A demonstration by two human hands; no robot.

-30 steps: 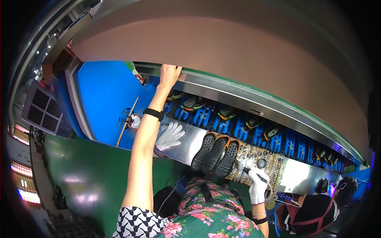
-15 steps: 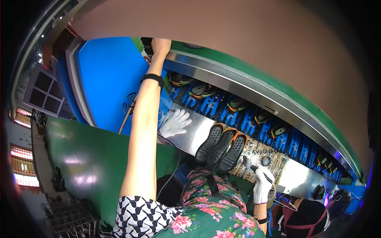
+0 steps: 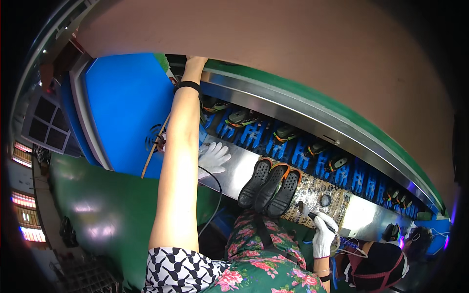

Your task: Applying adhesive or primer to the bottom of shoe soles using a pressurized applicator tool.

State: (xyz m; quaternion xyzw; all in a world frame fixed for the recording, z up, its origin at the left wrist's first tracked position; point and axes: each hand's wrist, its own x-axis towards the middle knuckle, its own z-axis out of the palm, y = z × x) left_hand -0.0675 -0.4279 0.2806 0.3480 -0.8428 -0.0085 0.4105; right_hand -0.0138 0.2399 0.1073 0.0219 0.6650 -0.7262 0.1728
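Observation:
My bare left hand [image 3: 195, 61] reaches far forward, at the left end of the machine's metal rail, a black band round its wrist. The brown panel's edge covers most of its fingers, so what they do is hidden. My right hand [image 3: 325, 235], in a white knitted glove, is closed round a small brush-like tool with a dark handle [image 3: 311, 215]. Its pale tip lies over a stained, patterned work board [image 3: 317, 188], close to a small round dark dish [image 3: 326, 200]. Left of the board, several black perforated clogs [image 3: 269, 188] with orange edging lie side by side.
Blue holders [image 3: 303, 155] fill the conveyor, some bearing dark shoes [image 3: 241, 117]. A white glove [image 3: 214, 157] lies on the metal ledge by a blue panel [image 3: 127, 107] and a thin stick [image 3: 150, 158]. A black cable hangs there. Another person [image 3: 378, 266] is at lower right.
My left hand has slipped further behind the brown panel's edge in view. The view has shifted slightly. My right hand still holds the tool near the board.

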